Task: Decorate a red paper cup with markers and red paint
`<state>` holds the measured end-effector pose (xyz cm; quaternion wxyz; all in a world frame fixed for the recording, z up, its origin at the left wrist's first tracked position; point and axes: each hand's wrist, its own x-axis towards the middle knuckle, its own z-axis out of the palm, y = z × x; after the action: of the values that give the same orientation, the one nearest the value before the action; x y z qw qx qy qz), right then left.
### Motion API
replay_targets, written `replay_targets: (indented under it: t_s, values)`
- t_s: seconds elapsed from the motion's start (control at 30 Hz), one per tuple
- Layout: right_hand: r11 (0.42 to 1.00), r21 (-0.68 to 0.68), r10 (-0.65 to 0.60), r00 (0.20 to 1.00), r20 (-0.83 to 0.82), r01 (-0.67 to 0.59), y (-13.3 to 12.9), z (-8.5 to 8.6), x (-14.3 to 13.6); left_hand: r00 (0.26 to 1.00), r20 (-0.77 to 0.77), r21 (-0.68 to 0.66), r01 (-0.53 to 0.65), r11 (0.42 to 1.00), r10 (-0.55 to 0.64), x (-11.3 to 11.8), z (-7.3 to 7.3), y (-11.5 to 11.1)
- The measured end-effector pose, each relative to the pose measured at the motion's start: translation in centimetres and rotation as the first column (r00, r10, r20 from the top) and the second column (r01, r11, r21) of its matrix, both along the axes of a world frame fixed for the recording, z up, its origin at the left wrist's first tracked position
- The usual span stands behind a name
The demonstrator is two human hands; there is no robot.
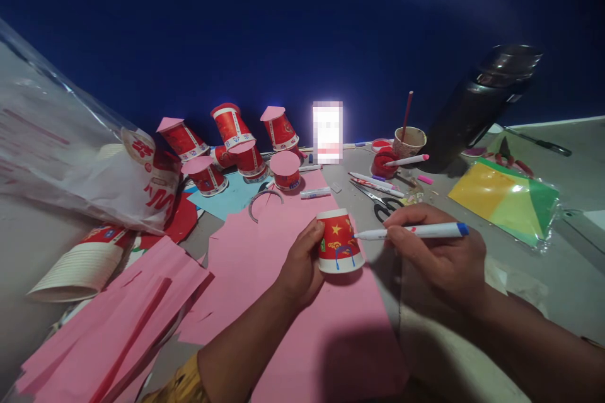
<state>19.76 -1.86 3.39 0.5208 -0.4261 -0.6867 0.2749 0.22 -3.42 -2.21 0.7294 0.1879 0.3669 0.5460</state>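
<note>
An upside-down red paper cup (336,240) with gold stars and a white rim is gripped by my left hand (305,261), fingers wrapped round its left side. Blue marker lines form an arch low on the cup's front. Between the fingers of my right hand (437,252) lies a white marker (416,231) with a blue end, its tip close to the cup's right side. Whether the tip touches the cup I cannot tell. Beneath the cup spreads pink paper (283,315).
Several red cups, some topped with pink paper (285,163), stand behind. Scissors (380,204) and markers lie beyond my right hand. A black thermos (477,107), a cup with a stick (410,141) and coloured paper packs (505,195) are rightward. Stacked cups (75,267) lie left.
</note>
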Motion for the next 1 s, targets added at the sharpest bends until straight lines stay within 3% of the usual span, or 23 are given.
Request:
replay_targets:
  t_s: [0.17,0.23,0.37,0.47,0.57,0.7,0.83,0.93,1.0]
  values:
    - [0.942,-0.298,0.070,0.961,-0.268,-0.152,0.9,-1.1,0.3,0.993,0.110,-0.018,0.048,0.999,-0.046,0.0,0.3,0.2]
    - [0.920,-0.347,0.058,0.937,-0.345,-0.185,1.2,-1.7,0.3,0.988,0.142,-0.032,0.063,0.997,-0.058,0.0,0.3,0.2]
    - [0.928,-0.339,0.027,0.935,-0.353,-0.154,1.2,-1.9,0.0,0.991,0.123,-0.072,0.056,0.996,-0.047,-0.3,0.1,0.3]
    - [0.942,-0.311,0.045,0.967,-0.250,-0.124,0.8,-1.3,-0.2,0.994,0.106,-0.076,0.038,0.996,-0.030,-0.3,0.0,0.3]
    - [0.971,-0.207,0.094,0.988,-0.121,-0.118,0.5,-0.8,-0.3,0.995,0.099,-0.077,0.007,0.997,0.001,-0.2,-0.1,0.3]
    - [0.979,-0.100,0.170,0.981,-0.088,-0.179,0.5,-1.1,-0.2,0.994,0.104,-0.075,-0.016,0.997,0.024,-0.2,0.0,0.3]
    - [0.971,-0.203,0.104,0.990,-0.098,-0.122,0.6,-1.6,0.1,0.989,0.146,-0.085,-0.006,0.996,0.018,-0.3,0.3,0.4]
    - [0.923,-0.371,0.012,0.970,-0.243,-0.104,0.8,-2.0,0.3,0.989,0.148,-0.143,0.000,0.990,0.021,-0.5,0.4,0.5]
    - [0.879,-0.445,-0.011,0.924,-0.382,-0.174,1.2,-2.2,0.3,0.991,0.135,-0.164,0.004,0.986,0.018,-0.6,0.3,0.5]
